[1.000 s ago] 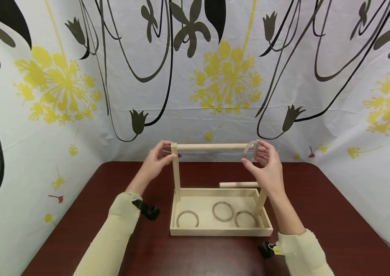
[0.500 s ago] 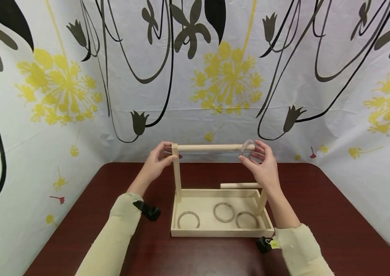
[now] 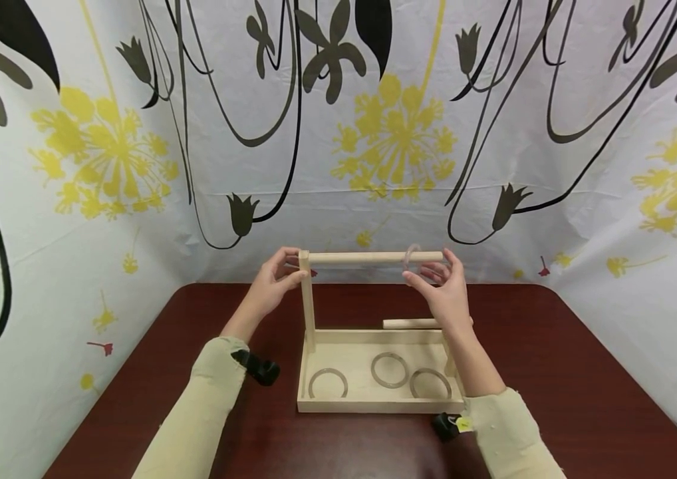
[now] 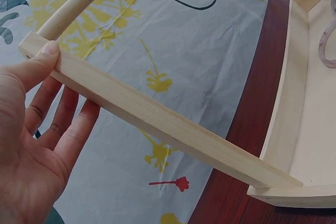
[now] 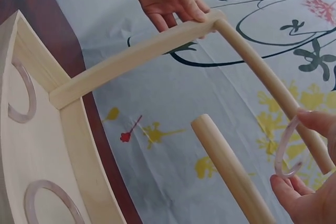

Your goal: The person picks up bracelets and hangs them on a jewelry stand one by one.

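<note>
My right hand [image 3: 447, 293] pinches a pale translucent bangle [image 5: 281, 153] between thumb and fingers. The bangle is around the upper wooden rod [image 3: 356, 257], a short way in from its free right end. At the rod's left end, my left hand [image 3: 272, 279] holds the top of the wooden post [image 4: 152, 108], thumb on the near face and fingers behind. Both posts rise from a shallow wooden tray [image 3: 374, 406]. Three similar bangles lie flat in the tray: one at left [image 3: 328, 370], one in the middle [image 3: 390, 354], one at right [image 3: 431, 370].
A lower wooden rod [image 3: 410, 324] points left from the shorter right post, which my right forearm partly hides. The tray stands on a dark red table [image 3: 243, 432]. Behind it hangs a white curtain [image 3: 338, 219] with floral print.
My right hand has moved left, bringing the bangle over the upper rod's free end and along it. My left hand has stayed on the post.
</note>
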### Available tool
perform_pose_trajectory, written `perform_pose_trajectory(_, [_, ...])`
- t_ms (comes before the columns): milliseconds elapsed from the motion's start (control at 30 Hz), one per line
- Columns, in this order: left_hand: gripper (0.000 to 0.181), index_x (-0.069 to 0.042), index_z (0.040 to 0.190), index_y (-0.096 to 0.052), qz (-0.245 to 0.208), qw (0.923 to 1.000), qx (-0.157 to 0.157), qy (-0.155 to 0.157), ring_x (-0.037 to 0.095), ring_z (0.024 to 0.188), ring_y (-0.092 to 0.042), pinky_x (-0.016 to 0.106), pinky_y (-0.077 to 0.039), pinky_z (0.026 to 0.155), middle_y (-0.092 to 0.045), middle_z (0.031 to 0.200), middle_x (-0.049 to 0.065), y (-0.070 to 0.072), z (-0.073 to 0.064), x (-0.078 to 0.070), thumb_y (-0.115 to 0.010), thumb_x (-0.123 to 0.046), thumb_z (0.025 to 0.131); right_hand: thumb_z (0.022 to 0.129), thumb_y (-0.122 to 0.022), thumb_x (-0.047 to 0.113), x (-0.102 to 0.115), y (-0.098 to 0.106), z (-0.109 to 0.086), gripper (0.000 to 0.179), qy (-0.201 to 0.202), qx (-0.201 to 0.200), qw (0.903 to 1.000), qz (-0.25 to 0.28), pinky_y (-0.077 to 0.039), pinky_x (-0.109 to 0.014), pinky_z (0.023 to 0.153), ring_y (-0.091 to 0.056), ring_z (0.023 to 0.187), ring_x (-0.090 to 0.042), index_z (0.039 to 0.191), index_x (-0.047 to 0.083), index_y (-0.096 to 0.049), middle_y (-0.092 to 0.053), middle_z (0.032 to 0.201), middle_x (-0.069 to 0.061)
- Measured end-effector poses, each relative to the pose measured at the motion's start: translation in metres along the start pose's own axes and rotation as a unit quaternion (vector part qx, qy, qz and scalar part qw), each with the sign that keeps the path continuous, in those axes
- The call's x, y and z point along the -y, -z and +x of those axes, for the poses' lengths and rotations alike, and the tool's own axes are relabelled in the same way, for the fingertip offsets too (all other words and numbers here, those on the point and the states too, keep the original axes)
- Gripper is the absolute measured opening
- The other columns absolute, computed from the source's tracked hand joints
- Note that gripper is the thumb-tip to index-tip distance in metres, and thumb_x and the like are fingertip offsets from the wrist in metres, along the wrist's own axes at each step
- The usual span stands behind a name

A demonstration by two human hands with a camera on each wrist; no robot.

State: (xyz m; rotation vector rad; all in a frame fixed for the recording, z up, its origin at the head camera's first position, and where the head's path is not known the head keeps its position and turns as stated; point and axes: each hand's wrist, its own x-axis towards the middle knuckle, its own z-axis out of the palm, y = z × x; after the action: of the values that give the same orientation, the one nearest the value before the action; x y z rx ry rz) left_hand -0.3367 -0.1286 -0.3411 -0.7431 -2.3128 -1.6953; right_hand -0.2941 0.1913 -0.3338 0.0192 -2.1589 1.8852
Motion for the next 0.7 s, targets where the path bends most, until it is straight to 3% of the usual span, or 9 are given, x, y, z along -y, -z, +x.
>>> perform_pose_trajectory(300, [0.035,-0.002,0.132,-0.050,-0.005,1.0000,-0.001,0.001,0.044,0.114,-0.061,0.055,-0.054,0.092,-0.057,0.123,0.026,-0.002,0.000,0.001,-0.061,-0.009,0.099,0.090,-0.075,0.020,0.000,-0.014,-0.002,0.101,-0.010,0.017,0.9988,0.045,-0.041,-0.039,0.114,-0.048,0.138,-0.023,0.160,0.018,-0.003,-0.047,0.147,-0.010])
perform_pose_trajectory(400, [0.036,-0.002,0.132,-0.050,-0.008,1.0000,0.001,0.003,0.043,0.114,-0.061,0.057,-0.053,0.093,-0.057,0.125,0.026,-0.002,-0.001,0.001,-0.061,-0.009,0.099,0.090,-0.075,0.016,-0.001,-0.019,-0.001,0.091,-0.013,0.018,0.9980,0.059,-0.043,-0.035,0.111,-0.050,0.136,-0.024,0.157,0.015,-0.013,-0.050,0.145,-0.013])
perform_pose_trajectory(567, [0.036,-0.003,0.133,-0.050,-0.008,1.0000,0.002,0.002,0.042,0.113,-0.062,0.060,-0.052,0.095,-0.057,0.125,0.026,-0.002,0.000,0.001,-0.061,-0.011,0.100,0.091,-0.073,0.014,-0.001,-0.026,-0.001,0.085,-0.027,0.027,0.9962,0.079,-0.041,-0.032,0.111,-0.050,0.136,-0.024,0.155,0.012,-0.017,-0.050,0.147,-0.017])
perform_pose_trajectory(700, [0.036,-0.003,0.133,-0.050,-0.005,1.0000,0.000,0.001,0.041,0.112,-0.062,0.054,-0.054,0.093,-0.057,0.125,0.025,-0.002,0.000,0.001,-0.060,-0.011,0.100,0.094,-0.069,0.016,-0.002,-0.028,0.001,0.076,-0.041,0.053,0.9946,0.080,-0.041,-0.031,0.113,-0.046,0.140,-0.024,0.155,0.008,-0.025,-0.046,0.151,-0.017])
